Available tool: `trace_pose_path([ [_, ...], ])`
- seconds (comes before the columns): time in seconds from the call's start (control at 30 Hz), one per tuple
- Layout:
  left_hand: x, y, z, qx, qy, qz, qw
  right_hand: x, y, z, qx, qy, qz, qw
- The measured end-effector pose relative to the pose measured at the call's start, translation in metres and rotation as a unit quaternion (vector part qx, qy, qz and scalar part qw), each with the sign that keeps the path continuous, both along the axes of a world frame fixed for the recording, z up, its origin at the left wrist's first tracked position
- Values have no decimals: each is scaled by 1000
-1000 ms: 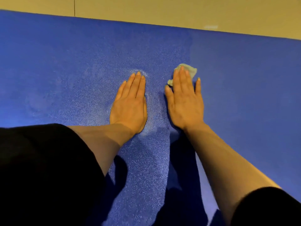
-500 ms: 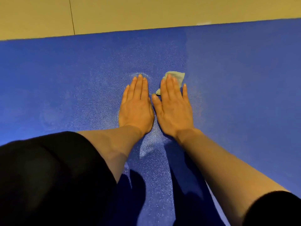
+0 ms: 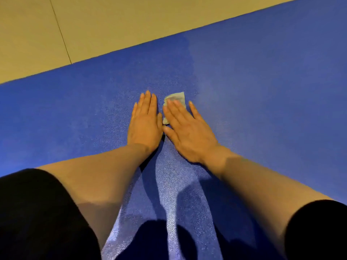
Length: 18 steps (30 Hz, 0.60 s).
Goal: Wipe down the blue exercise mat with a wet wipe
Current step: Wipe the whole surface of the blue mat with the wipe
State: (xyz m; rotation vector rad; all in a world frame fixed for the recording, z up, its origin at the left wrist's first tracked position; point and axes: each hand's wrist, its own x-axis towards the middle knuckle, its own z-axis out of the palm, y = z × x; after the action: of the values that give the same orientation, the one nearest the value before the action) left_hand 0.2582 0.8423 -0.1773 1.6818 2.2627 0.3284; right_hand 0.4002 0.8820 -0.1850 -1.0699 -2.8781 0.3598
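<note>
The right hand lies spread flat, pressing a wet wipe under its fingertips onto the blue exercise mat; the left hand, flat with fingers together, rests just beside it.

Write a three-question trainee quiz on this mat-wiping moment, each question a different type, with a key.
1. True or false: the wet wipe lies under the fingers of the right hand.
2. Multiple choice: the left hand is
A) lifted off the mat
B) flat on the blue mat, fingers straight
C) gripping the wipe
3. Fill in: beyond the mat's far edge lies a tan ____.

Key: 1 true; 2 B; 3 floor
</note>
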Motion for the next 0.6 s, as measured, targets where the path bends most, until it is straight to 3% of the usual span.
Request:
trace_pose_path([
  [0.07, -1, -7, 3, 3, 8, -22, 1000, 17, 17, 0, 21, -31, 24, 999],
  [0.23, 12, -30, 4, 4, 24, -18, 1000, 24, 9, 0, 21, -19, -125, 992],
  [0.37, 18, -43, 5, -7, 23, -21, 999, 17, -39, -1, 13, -22, -49, 998],
  [0.47, 20, -48, 6, -12, 25, -27, 999, 32, -25, -2, 56, -27, 7, 998],
  [0.6, 29, -57, 10, -30, 24, -16, 999, 49, -5, 1, 35, -65, -98, 992],
])
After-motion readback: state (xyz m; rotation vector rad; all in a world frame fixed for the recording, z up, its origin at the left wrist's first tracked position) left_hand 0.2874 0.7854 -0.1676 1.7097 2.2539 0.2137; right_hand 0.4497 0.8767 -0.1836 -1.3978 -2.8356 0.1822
